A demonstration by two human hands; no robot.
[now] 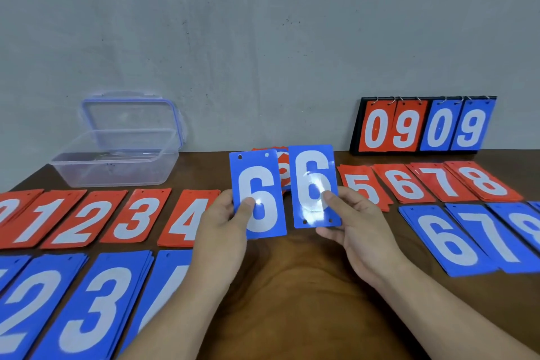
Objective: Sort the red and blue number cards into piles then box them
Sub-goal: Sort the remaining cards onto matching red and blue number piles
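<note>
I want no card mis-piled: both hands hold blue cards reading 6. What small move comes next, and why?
Probably the right hand should turn its blue card end for end before piling. Its holes sit at the bottom edge, while the upright 6 card in the left hand and the blue 6 pile show holes at the top, so it is likely a 9.

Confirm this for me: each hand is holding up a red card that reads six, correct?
Not red: in the head view the left hand grips one blue card reading six, and the right hand grips a second blue card reading six.
</note>
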